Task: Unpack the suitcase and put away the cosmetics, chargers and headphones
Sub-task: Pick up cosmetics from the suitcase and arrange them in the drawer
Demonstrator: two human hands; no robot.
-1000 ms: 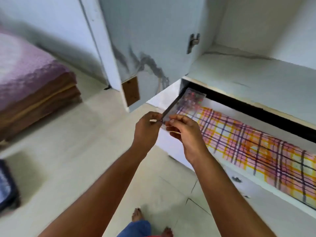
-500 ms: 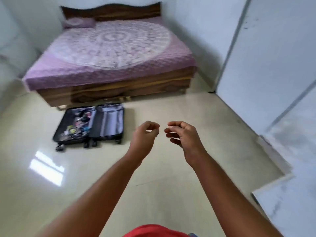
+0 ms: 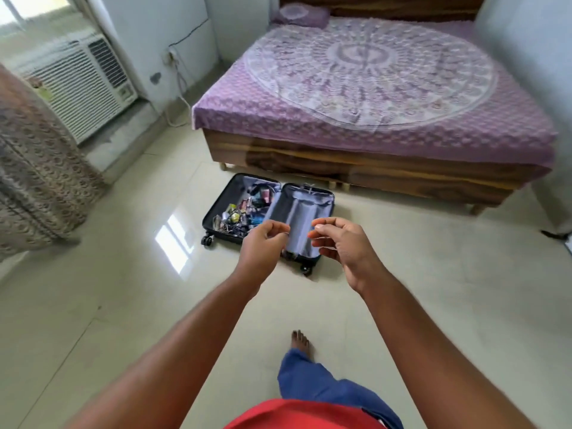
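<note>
A dark suitcase (image 3: 223,199) lies flat and open on the tiled floor in front of the bed. Its left half holds a jumble of small items (image 3: 244,209), cosmetics and cables among them; its right half shows grey lining (image 3: 297,212). My left hand (image 3: 264,246) and my right hand (image 3: 343,243) are raised side by side in front of me, above the floor and short of the suitcase. Both hold nothing, with fingers loosely curled.
A bed (image 3: 371,88) with a purple patterned cover stands behind the suitcase. A window air conditioner (image 3: 77,85) sits at the left wall, and a patterned curtain (image 3: 34,168) hangs at the far left. My bare foot (image 3: 301,343) is on the tiles below my hands.
One second ago both hands held a clear case at the wardrobe drawer. They hold nothing now, and the view has turned from the wardrobe to the suitcase, which is nearer and more central than before.
</note>
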